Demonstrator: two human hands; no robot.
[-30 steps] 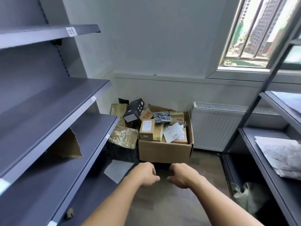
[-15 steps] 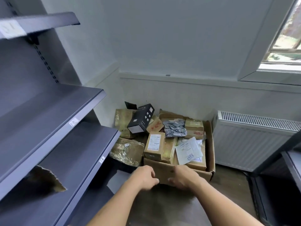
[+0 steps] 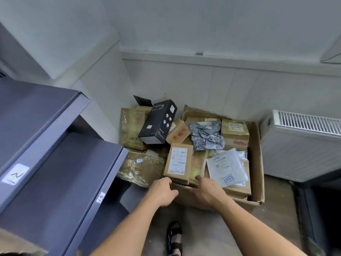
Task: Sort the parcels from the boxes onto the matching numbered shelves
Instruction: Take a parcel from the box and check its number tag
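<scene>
The cardboard box of parcels sits on the floor at your 12 o'clock, pushed into the corner so the shelves at your 9 o'clock stay in easy reach.

Both your hands are at its near rim, either side of the brown parcel, which looks like the one you mean to lift. Your left hand has its fingers curled at the parcel's near left corner; whether they have hold of it cannot be told. Your right hand has its fingers apart and stretched forward, the tips reaching the near end of the stack and holding nothing.

That parcel carries a white printed shipping label, too small to read. At its 3 o'clock lies a white mailer with "03" handwritten in a box, face up, so its shelf is plain. At 11 o'clock a black carton leans tilted on the heap; its print is not legible. At 1 o'clock is a crumpled grey bag.

The upper shelf bears a handwritten tag that looks like "12", the lower shelf one like "13". Check the brown parcel's number before you turn.
</scene>
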